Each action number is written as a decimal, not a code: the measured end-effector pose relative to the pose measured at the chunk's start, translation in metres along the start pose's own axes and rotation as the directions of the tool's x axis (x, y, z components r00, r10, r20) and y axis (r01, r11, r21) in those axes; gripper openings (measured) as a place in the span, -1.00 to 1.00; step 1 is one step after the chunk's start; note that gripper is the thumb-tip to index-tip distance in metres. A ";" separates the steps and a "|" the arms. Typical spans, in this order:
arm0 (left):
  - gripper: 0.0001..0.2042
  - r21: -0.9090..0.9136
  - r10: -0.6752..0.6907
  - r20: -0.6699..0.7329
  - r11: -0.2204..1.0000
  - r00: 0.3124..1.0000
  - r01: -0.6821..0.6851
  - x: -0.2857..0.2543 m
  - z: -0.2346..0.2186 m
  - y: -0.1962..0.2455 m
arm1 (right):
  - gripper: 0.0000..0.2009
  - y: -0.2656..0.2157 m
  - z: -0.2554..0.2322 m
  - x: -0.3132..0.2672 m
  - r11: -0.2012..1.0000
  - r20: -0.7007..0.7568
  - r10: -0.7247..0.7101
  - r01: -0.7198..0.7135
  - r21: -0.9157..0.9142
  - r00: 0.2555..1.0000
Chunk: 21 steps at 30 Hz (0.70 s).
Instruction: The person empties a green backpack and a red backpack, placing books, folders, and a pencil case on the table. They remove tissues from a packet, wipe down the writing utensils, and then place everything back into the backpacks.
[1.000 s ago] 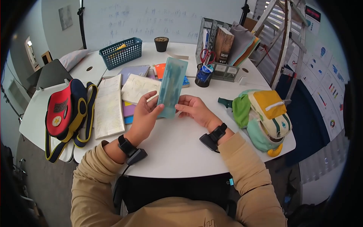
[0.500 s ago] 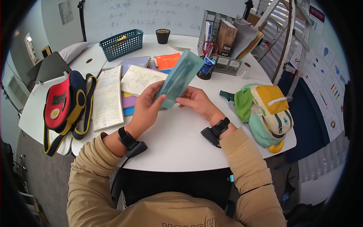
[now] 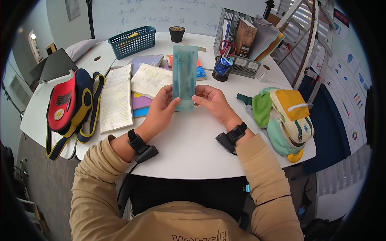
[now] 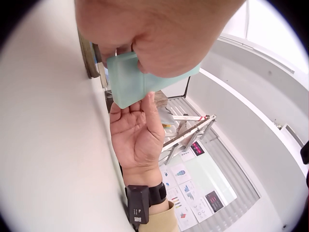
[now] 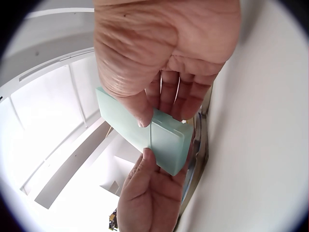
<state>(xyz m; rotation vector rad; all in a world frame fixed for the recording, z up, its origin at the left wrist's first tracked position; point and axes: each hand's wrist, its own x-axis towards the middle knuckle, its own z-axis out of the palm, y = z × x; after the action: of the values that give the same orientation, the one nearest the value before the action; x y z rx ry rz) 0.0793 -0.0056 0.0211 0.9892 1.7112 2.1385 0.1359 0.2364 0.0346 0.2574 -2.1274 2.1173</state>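
A translucent teal plastic pencil case (image 3: pixel 185 72) stands upright above the desk, its long side facing me, with dim shapes of contents showing through. My left hand (image 3: pixel 161 106) grips its lower left edge, thumb on the near face and fingers behind. At the lower right edge, my right hand (image 3: pixel 214 103) pinches it between thumb and fingers. The right wrist view shows a seam across the case (image 5: pixel 166 140) near its end, with both thumbs close to that line. In the left wrist view, the left hand (image 4: pixel 159 34) covers part of the case.
Papers and notebooks (image 3: pixel 116 98) lie left of the hands, beside a red and navy bag (image 3: pixel 66 104). A small backpack (image 3: pixel 285 120) sits at the right. Behind are a teal basket (image 3: pixel 132 42), a plant pot (image 3: pixel 177 34), a pen cup (image 3: pixel 222 69) and a grey file rack (image 3: pixel 243 66).
The pencil case leaned over to the right half a second ago and is now upright again. Both hands have kept hold of it throughout.
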 end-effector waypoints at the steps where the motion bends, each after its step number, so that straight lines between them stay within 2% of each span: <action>1: -0.52 -0.004 -0.001 -0.001 1.000 1.000 0.001 0.000 0.001 0.001 | -0.62 0.000 0.000 0.000 1.000 0.002 0.002 -0.002 0.003 1.000; 14: -0.53 -0.021 0.020 -0.057 1.000 0.998 -0.021 -0.002 0.006 0.002 | -0.61 -0.002 0.000 -0.001 0.999 0.018 0.001 -0.001 0.043 1.000; 17: -0.53 -0.067 -0.011 -0.053 0.998 0.999 0.007 -0.002 0.007 0.003 | -0.60 -0.003 0.000 -0.001 0.999 0.011 0.010 -0.010 0.037 1.000; 20: -0.54 -0.021 -0.014 -0.046 1.000 0.999 0.013 -0.002 0.007 0.004 | -0.59 -0.005 0.000 -0.003 1.000 -0.001 0.007 -0.007 0.015 1.000; 21: -0.54 -0.061 -0.071 -0.026 0.996 0.997 0.070 -0.001 0.005 0.004 | -0.59 -0.006 0.001 -0.003 1.000 -0.006 0.002 -0.002 0.006 1.000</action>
<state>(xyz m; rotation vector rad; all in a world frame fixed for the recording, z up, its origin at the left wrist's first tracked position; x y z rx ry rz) 0.0843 -0.0036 0.0245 0.8736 1.6582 2.1557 0.1400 0.2356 0.0395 0.2492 -2.1194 2.1225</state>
